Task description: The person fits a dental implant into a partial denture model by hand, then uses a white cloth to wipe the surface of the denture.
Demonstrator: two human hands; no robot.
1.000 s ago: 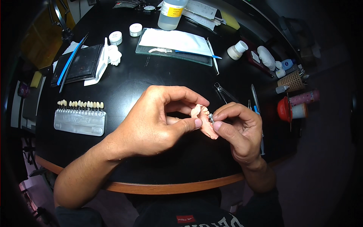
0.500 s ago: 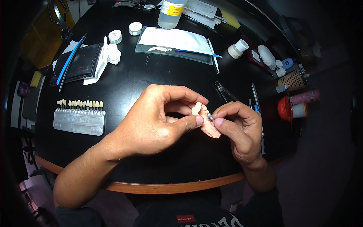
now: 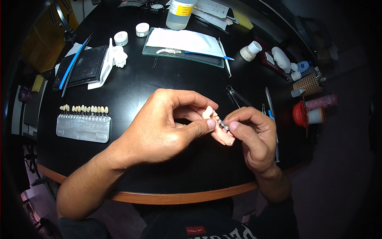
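Between thumb and fingers, my left hand (image 3: 157, 127) grips a pink dental cast (image 3: 222, 138) with a row of teeth, held tilted over the black desk. A small grey metal piece of linked crowns (image 3: 223, 124) lies along the cast's teeth. My right hand (image 3: 256, 143) pinches at this piece with thumb and index finger; its other fingers are curled behind. Calipers (image 3: 238, 95) rest on the desk just beyond my right hand, and slim instruments (image 3: 268, 98) lie to its right, partly hidden by it.
A tooth shade guide (image 3: 82, 127) is at left. Behind are a black case (image 3: 81, 67), small jars (image 3: 121, 38), a glass slab (image 3: 151, 51) with paper, a large bottle (image 3: 178, 16) and a white bottle (image 3: 250, 51). At right stand a red bowl (image 3: 300, 117) and a perforated holder (image 3: 304, 84).
The cast has shifted slightly right and tilted. More of the grey piece shows along the teeth, and my left thumb has moved a little to the right.
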